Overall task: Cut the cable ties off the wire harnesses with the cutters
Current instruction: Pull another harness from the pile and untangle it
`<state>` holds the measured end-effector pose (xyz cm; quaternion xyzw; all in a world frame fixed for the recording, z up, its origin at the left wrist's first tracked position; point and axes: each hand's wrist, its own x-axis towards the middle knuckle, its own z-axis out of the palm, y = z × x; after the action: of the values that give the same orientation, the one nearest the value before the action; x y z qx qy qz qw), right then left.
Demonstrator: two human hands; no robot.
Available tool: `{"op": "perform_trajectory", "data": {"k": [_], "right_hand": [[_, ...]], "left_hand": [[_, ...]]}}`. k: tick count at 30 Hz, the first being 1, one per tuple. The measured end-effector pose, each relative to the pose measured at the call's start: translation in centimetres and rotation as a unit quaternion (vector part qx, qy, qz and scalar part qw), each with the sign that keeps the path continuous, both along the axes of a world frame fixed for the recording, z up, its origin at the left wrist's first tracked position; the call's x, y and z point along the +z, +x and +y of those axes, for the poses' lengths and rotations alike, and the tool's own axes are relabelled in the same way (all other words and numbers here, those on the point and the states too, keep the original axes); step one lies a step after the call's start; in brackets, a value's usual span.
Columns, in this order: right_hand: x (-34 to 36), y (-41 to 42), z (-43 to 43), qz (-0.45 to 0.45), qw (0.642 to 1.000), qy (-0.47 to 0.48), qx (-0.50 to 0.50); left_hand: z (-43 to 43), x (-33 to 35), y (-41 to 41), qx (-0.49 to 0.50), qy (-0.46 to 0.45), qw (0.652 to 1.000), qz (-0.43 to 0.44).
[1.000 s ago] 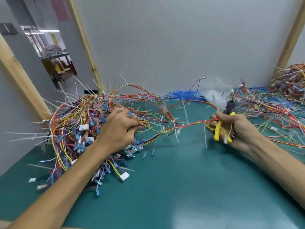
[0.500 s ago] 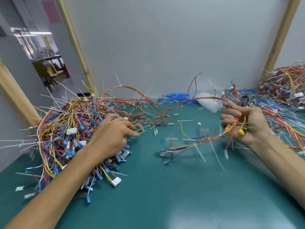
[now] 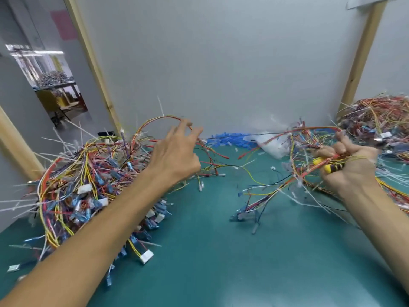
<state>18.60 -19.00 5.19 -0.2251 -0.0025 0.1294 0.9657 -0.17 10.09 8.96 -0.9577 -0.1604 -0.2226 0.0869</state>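
Observation:
A big pile of tied wire harnesses (image 3: 88,187) with white cable ties sticking out lies on the left of the green mat. My left hand (image 3: 174,154) is raised above the pile's right edge, fingers spread and straight, touching a red wire loop at its top. My right hand (image 3: 349,167) grips the yellow-handled cutters (image 3: 327,166) together with one wire harness (image 3: 272,196), which hangs from the fist down to the mat. The cutter jaws are hidden in the hand and wires.
A second heap of harnesses (image 3: 380,120) fills the back right corner. Blue connectors (image 3: 228,138) and a white plastic bag (image 3: 274,145) lie along the back wall. Wooden posts stand at both back corners. Bare green mat (image 3: 210,251) lies between my arms.
My left hand has let go of the pile and risen with fingers spread. My right hand has pulled one harness free of the pile toward the right.

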Motion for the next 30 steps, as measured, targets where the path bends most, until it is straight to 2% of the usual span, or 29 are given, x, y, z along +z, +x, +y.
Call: {"op": "perform_trajectory", "data": {"k": [3, 6, 12, 17, 19, 22, 25, 27, 30], "right_hand": [[0.0, -0.3, -0.1, 0.020, 0.998, -0.033, -0.041], [0.2, -0.3, 0.0, 0.017, 0.998, -0.034, -0.059], [-0.6, -1.3, 1.5, -0.030, 0.994, -0.105, 0.002], [-1.6, -3.0, 3.7, -0.151, 0.953, -0.252, 0.079], [-1.3, -2.9, 3.8, -0.135, 0.964, -0.218, 0.075], [-0.4, -1.4, 2.3, -0.040, 0.991, -0.123, -0.021], [-0.8, -0.4, 0.8, 0.020, 0.985, -0.126, -0.115], [-1.0, -0.2, 0.5, 0.026, 0.981, -0.136, -0.137], [-0.6, -0.6, 0.8, -0.015, 0.982, -0.126, -0.140]], "left_hand": [[1.1, 0.0, 2.7, 0.109, 0.045, 0.987, 0.112], [2.1, -1.1, 4.1, 0.127, 0.063, 0.979, 0.149], [4.3, -2.8, 2.3, 0.039, 0.073, 0.996, -0.021], [4.7, -4.0, 0.5, 0.012, -0.047, 0.999, -0.023], [4.8, -4.2, 0.1, 0.003, -0.086, 0.996, -0.031], [5.0, -4.2, -0.3, -0.016, -0.157, 0.984, -0.087], [5.2, -3.9, -0.3, 0.035, -0.167, 0.981, -0.088], [5.4, -3.8, -0.3, 0.099, -0.144, 0.983, -0.055], [5.2, -4.1, -0.3, 0.162, -0.162, 0.973, -0.010]]}}
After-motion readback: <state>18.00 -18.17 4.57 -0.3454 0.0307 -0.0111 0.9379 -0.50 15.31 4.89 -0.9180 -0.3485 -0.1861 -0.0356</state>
